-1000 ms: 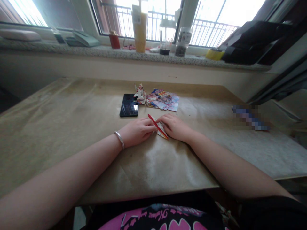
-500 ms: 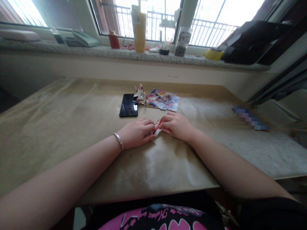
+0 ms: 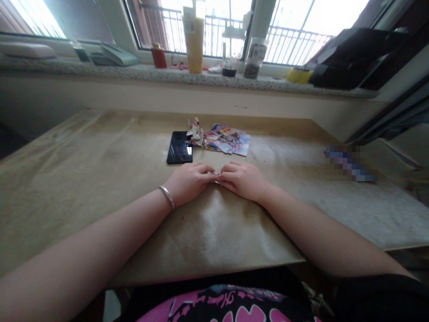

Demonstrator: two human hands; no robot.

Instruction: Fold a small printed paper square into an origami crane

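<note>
Between my two hands is a small piece of folded red-and-white printed paper (image 3: pixel 217 178), mostly covered by my fingers. My left hand (image 3: pixel 191 181), with a silver bangle at the wrist, is closed on its left end. The fingers of my right hand (image 3: pixel 241 180) pinch its right end. Both hands rest low over the table, nearly touching. Just beyond them lie a black phone (image 3: pixel 180 147), a crumpled folded-paper shape (image 3: pixel 195 133) in white and red touching the phone's edge, and a stack of colourful printed sheets (image 3: pixel 231 139).
A tan cover lies over the table (image 3: pixel 100 179). At the right sits a blurred-out bluish item (image 3: pixel 350 164). Along the stone windowsill (image 3: pixel 127 71) stand a red jar (image 3: pixel 158 56), a tall yellow container (image 3: pixel 194 44), a clear jar (image 3: pixel 255 58) and a black bag (image 3: pixel 348 58).
The paper showed more of its red-and-white face and stood slanted before; now it is flatter and mostly hidden. My hands have drawn level around it.
</note>
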